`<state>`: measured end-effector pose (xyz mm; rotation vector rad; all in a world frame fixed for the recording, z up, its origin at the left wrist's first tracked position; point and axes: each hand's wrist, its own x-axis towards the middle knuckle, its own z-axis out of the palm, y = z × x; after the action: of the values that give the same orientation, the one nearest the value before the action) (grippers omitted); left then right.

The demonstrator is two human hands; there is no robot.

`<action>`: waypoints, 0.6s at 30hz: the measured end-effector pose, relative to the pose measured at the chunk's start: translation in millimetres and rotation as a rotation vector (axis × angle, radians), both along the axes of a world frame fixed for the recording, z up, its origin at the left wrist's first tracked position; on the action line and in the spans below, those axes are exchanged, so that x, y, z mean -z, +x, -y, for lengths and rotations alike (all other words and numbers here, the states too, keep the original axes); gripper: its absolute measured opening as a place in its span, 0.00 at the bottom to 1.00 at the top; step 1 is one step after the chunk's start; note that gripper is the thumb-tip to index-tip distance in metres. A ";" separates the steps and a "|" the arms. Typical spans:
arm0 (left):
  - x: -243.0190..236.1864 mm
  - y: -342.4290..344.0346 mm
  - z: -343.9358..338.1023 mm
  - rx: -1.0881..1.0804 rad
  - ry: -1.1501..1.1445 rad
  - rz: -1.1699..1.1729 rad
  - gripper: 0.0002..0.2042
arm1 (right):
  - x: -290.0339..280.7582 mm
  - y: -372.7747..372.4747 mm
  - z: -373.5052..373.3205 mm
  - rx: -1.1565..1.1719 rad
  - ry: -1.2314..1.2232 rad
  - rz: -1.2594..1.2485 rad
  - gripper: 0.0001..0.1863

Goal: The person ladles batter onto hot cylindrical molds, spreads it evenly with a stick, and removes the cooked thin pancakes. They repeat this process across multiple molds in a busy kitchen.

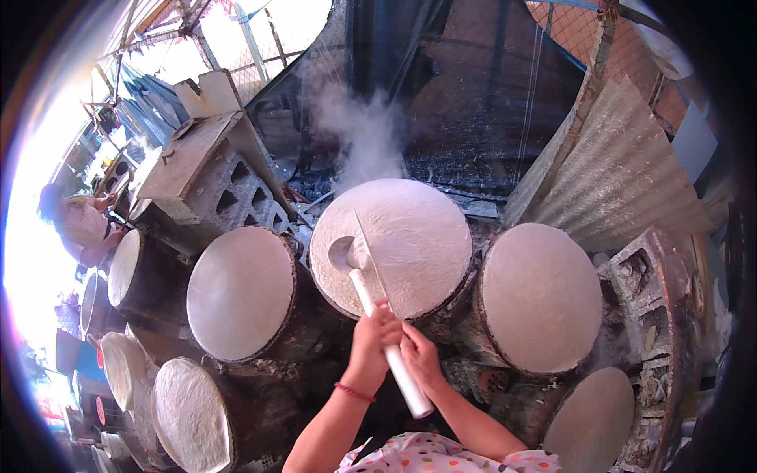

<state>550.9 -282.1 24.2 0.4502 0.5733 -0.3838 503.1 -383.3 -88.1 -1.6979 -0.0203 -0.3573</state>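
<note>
My left hand (373,340), a red bracelet on its wrist, is closed around the white handle (400,377) of a ladle. The ladle's round metal bowl (341,255) is over the middle drum's round, pale top (422,229), which has a wet, whitish layer on it. Just beside it, my right hand (419,359) is closed on the lower end of a long thin flat stick (367,246). The stick slants up and left across the same top, passing close to the bowl. Whether the stick touches the surface, I cannot tell.
More round-topped drums stand left (240,293), right (541,298) and lower left (192,416). Steam (367,138) rises behind the middle drum, before a dark hanging sheet (473,102). Hollow blocks (240,193) and corrugated metal (615,158) flank it. Another person (83,225) is far left.
</note>
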 end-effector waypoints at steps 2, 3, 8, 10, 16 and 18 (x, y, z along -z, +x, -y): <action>-26.2 -8.8 -23.6 -0.034 -0.666 0.075 0.13 | -25.8 -1.8 20.4 -0.022 0.178 -0.193 0.18; -35.4 -16.8 -21.6 -0.054 -0.563 0.151 0.13 | -39.1 -2.8 31.0 -0.021 0.266 -0.287 0.18; -43.5 -38.5 -5.5 -0.055 -0.417 0.224 0.11 | -69.7 3.0 67.9 -0.013 0.419 -0.723 0.17; -39.9 -44.9 -16.2 -0.052 -0.629 0.145 0.10 | -20.5 -16.4 61.7 -0.150 -0.350 0.053 0.16; -52.4 -98.8 -68.9 -0.119 -0.582 0.192 0.07 | -46.5 -89.2 45.9 -0.323 0.098 -0.703 0.16; -58.7 -125.0 -101.9 -0.177 -0.490 0.231 0.09 | -49.0 -99.6 19.0 -0.332 0.277 -0.791 0.14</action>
<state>425.8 -180.2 82.9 -0.0293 0.2756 -0.2844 403.5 -402.2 -39.0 -1.4281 0.3110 0.5467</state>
